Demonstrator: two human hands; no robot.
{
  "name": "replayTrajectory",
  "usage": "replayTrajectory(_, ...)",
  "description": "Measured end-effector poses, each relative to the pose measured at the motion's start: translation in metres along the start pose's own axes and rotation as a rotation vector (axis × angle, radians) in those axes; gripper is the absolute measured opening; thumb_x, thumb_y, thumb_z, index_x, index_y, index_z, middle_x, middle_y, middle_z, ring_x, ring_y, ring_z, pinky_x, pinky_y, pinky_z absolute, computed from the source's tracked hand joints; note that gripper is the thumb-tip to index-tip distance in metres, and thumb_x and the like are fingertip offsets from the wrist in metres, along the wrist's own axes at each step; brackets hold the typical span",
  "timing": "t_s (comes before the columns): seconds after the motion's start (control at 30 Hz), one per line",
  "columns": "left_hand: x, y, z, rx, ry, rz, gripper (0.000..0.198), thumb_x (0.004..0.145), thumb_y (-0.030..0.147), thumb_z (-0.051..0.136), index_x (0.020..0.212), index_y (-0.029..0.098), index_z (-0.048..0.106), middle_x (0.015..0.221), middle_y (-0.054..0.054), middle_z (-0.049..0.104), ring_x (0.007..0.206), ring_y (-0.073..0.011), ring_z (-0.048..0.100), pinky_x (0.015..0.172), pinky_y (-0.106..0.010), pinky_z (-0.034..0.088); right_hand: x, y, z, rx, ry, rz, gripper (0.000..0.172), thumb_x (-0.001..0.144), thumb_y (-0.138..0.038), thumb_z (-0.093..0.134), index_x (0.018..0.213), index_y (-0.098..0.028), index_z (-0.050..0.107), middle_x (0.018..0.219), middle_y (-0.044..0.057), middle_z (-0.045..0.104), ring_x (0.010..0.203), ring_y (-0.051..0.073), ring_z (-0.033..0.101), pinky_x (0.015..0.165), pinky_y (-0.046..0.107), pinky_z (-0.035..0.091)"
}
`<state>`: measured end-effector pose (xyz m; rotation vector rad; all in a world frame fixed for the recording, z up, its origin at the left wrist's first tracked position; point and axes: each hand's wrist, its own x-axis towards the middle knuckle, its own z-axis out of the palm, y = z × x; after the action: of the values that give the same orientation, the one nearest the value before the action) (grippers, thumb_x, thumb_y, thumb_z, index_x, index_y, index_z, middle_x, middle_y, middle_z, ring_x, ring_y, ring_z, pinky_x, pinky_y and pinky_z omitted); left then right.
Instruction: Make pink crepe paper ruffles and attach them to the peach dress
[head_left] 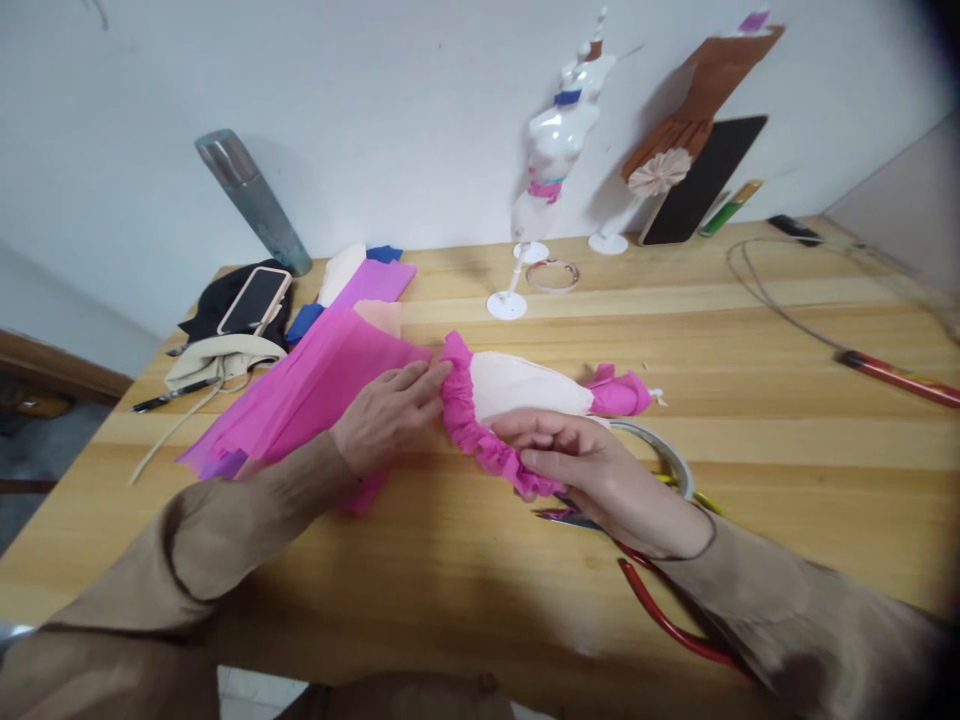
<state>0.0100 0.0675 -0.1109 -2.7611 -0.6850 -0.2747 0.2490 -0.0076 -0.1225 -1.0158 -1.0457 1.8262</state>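
Note:
A small paper dress lies on its side on the wooden table, with a white skirt point(525, 387), a pink top point(621, 392) and a gathered pink ruffle point(480, 440) along its hem. My left hand point(390, 410) reaches to the upper end of the ruffle, fingertips at its edge. Between thumb and fingers of my right hand point(585, 465) is the ruffle's lower part. Beside my left hand is a pile of pink crepe paper point(322, 370). A roll of tape point(660, 450) and scissors point(570, 518) lie partly hidden by my right hand and forearm.
White mannequins point(559, 140) stand at the back, one in a brown dress point(694, 100). A dark tablet point(705, 180) leans on the wall. A spray bottle point(255, 205) and phone point(256, 300) are at left; red-handled pliers point(671, 620) lie near the front, a red tool point(900, 380) at right.

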Motion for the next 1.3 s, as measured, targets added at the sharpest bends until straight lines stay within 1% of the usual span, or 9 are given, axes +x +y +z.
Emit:
replayTrajectory(0.23, 0.01, -0.012, -0.01, -0.234, -0.067, -0.026, 0.024, 0.093, 0.01, 0.044, 0.085, 0.013, 0.066, 0.126, -0.014, 0.057, 0.11, -0.0235, 0.056, 0.078, -0.031, 0.054, -0.003, -0.019, -0.005, 0.272, 0.003, 0.061, 0.03, 0.072, -0.02, 0.074, 0.102, -0.016, 0.073, 0.081, 0.004, 0.072, 0.057, 0.008, 0.06, 0.057, 0.021, 0.05)
replayTrajectory(0.4, 0.01, -0.013, -0.024, -0.714, -0.139, -0.065, 0.023, 0.092, 0.014, 0.048, 0.083, 0.015, 0.07, 0.1, -0.008, 0.06, 0.08, -0.0135, 0.061, 0.071, -0.025, 0.051, -0.003, -0.034, -0.009, 0.406, -0.009, 0.05, 0.027, 0.07, -0.018, 0.074, 0.096, -0.017, 0.075, 0.073, 0.002, 0.071, 0.055, 0.008, 0.061, 0.057, 0.019, 0.053)
replayTrajectory(0.53, 0.009, -0.013, -0.034, -1.054, -0.178, -0.124, 0.013, 0.086, 0.018, 0.06, 0.085, 0.013, 0.072, 0.087, -0.007, 0.06, 0.077, -0.014, 0.06, 0.067, -0.024, 0.049, -0.005, -0.041, -0.005, 0.454, -0.027, 0.03, 0.024, 0.07, -0.016, 0.075, 0.093, -0.015, 0.075, 0.075, 0.002, 0.072, 0.057, 0.008, 0.064, 0.059, 0.018, 0.055)
replayTrajectory(0.73, 0.003, -0.018, -0.03, -1.363, -0.293, -0.199, 0.006, 0.08, 0.015, 0.066, 0.079, 0.013, 0.072, 0.119, -0.012, 0.057, 0.11, -0.0226, 0.06, 0.093, -0.032, 0.05, -0.001, -0.042, 0.0, 0.464, -0.061, 0.054, 0.025, 0.072, -0.015, 0.072, 0.098, -0.014, 0.074, 0.088, 0.003, 0.073, 0.066, 0.01, 0.067, 0.067, 0.021, 0.058)
replayTrajectory(0.97, -0.014, -0.005, -0.02, -1.094, -0.193, -0.286, 0.026, 0.085, 0.011, 0.052, 0.099, 0.018, 0.072, 0.12, -0.012, 0.059, 0.117, -0.0221, 0.056, 0.098, -0.036, 0.049, 0.013, -0.043, 0.008, 0.468, -0.085, 0.077, 0.023, 0.075, -0.011, 0.067, 0.097, -0.011, 0.074, 0.077, 0.005, 0.073, 0.062, 0.008, 0.064, 0.065, 0.018, 0.055)
replayTrajectory(1.07, -0.019, 0.008, -0.029, -0.872, -0.049, -0.454, 0.035, 0.082, 0.004, 0.047, 0.102, 0.019, 0.072, 0.12, -0.01, 0.061, 0.112, -0.0209, 0.059, 0.098, -0.037, 0.048, 0.018, -0.044, 0.01, 0.457, -0.084, 0.084, 0.021, 0.078, -0.012, 0.065, 0.096, -0.011, 0.075, 0.079, 0.005, 0.073, 0.063, 0.009, 0.064, 0.07, 0.022, 0.056)
replayTrajectory(1.13, -0.018, 0.018, -0.041, -0.763, 0.027, -0.614, 0.031, 0.083, 0.008, 0.048, 0.102, 0.016, 0.071, 0.104, -0.01, 0.066, 0.095, -0.0194, 0.064, 0.085, -0.034, 0.053, 0.021, -0.044, 0.01, 0.44, -0.09, 0.082, 0.02, 0.079, -0.012, 0.063, 0.096, -0.012, 0.075, 0.081, 0.006, 0.073, 0.064, 0.01, 0.064, 0.074, 0.026, 0.056)
replayTrajectory(1.2, -0.012, 0.028, -0.054, -0.77, 0.068, -0.745, 0.023, 0.084, 0.016, 0.054, 0.099, 0.014, 0.071, 0.089, -0.008, 0.07, 0.078, -0.0169, 0.065, 0.072, -0.029, 0.053, 0.023, -0.045, 0.01, 0.424, -0.095, 0.086, 0.021, 0.079, -0.012, 0.062, 0.097, -0.012, 0.074, 0.081, 0.005, 0.072, 0.064, 0.01, 0.064, 0.077, 0.027, 0.055)
replayTrajectory(1.3, -0.002, 0.039, -0.067, -0.984, -0.024, -0.796, 0.022, 0.084, 0.025, 0.058, 0.101, 0.015, 0.07, 0.091, -0.007, 0.072, 0.083, -0.0184, 0.068, 0.073, -0.028, 0.054, 0.025, -0.044, 0.01, 0.419, -0.097, 0.088, 0.022, 0.08, -0.011, 0.062, 0.098, -0.013, 0.074, 0.081, 0.004, 0.072, 0.064, 0.009, 0.064, 0.077, 0.026, 0.056)
